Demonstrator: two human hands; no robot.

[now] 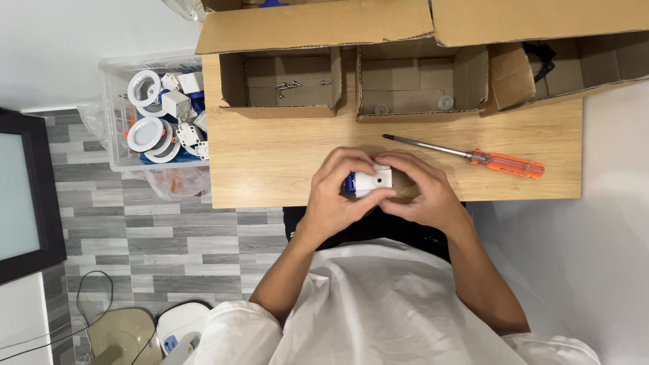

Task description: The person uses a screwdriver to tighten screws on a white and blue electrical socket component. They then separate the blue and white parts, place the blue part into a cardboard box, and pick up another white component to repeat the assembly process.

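A small white plastic box with a blue part (370, 181) is gripped by both hands over the front edge of the wooden table (270, 155). My left hand (337, 196) wraps its left side, fingers curled over the top. My right hand (422, 192) closes on its right side. Most of the box is hidden under my fingers. An orange-handled screwdriver (473, 157) lies on the table just beyond my right hand, apart from it.
Three open cardboard boxes line the table's back: the left one (280, 84) holds several screws, the middle one (419, 84) small round parts, the right one (574, 64) a black item. A clear plastic bin (118, 115) of white round fittings stands on the floor at the left.
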